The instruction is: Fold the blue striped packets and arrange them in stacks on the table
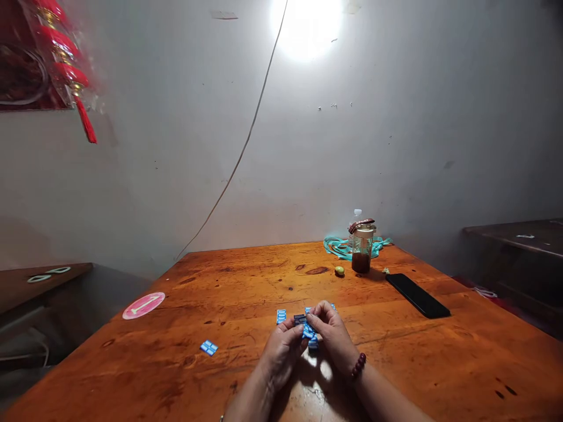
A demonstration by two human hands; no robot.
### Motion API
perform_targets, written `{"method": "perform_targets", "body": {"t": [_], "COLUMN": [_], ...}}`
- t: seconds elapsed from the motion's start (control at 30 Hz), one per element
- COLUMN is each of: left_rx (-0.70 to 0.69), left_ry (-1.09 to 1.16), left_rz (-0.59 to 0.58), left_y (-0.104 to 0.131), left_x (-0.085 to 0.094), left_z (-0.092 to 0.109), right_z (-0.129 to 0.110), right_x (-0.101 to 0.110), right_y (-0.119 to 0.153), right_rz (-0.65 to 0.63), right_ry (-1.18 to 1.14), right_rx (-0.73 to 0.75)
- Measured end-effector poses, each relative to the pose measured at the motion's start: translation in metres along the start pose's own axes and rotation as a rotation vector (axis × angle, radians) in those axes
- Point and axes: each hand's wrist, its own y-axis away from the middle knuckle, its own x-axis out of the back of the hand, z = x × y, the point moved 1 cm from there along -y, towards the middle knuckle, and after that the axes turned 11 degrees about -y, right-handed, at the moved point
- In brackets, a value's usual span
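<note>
Two hands [281, 351] [333, 333] hold flat, rectangular blue pieces [309, 332] above knotty wood [246, 281].

Blown-out white glare [307, 26] high on the grey wall [176, 117], dim outer corners, glossy reflections on the near table [237, 404], dark shadows between the forearms [387, 392], blue cards [309, 333] softly detailed, wide-angle stretching toward the edges.
</note>
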Motion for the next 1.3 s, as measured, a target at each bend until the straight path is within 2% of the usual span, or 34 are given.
{"method": "perform_targets", "body": {"t": [0.2, 0.37, 0.5, 0.6, 0.8, 0.93, 1.03, 1.2, 1.3], "left_rx": [0.006, -0.039, -0.094, -0.109, -0.077, -0.077, -0.081, -0.073, -0.047], "left_ry": [-0.045, -0.111, -0.142, -0.172, -0.207, -0.163, -0.146, -0.152, -0.151], "left_rz": [0.036, 0.181, 0.257, 0.228, 0.192, 0.151, 0.135, 0.049, 0.046], "left_y": [0.001, -0.005, -0.006, -0.003, 0.001, 0.000, -0.001, 0.003, 0.004], "left_x": [0.000, 0.006, 0.006, 0.001, -0.004, -0.001, 0.000, -0.009, -0.012], "left_z": [-0.001, -0.004, -0.003, 0.000, 0.006, 0.003, 0.002, 0.006, 0.007], "right_z": [0.000, -0.003, -0.003, 0.000, 0.003, 0.002, 0.003, 0.009, 0.010], "right_x": [0.000, 0.000, -0.003, -0.005, -0.003, -0.001, 0.001, 0.001, 0.001], "right_y": [0.000, 0.002, 0.004, 0.005, 0.002, 0.001, 0.000, 0.000, 0.001], "right_rz": [0.014, 0.019, -0.041, -0.061, 0.020, -0.001, -0.007, -0.055, -0.068], "right_ry": [0.088, -0.095, -0.200, -0.154, -0.029, -0.002, -0.005, 0.030, -0.022], "right_rx": [0.035, -0.081, -0.156, -0.134, -0.075, -0.108, -0.071, -0.061, -0.073]}}
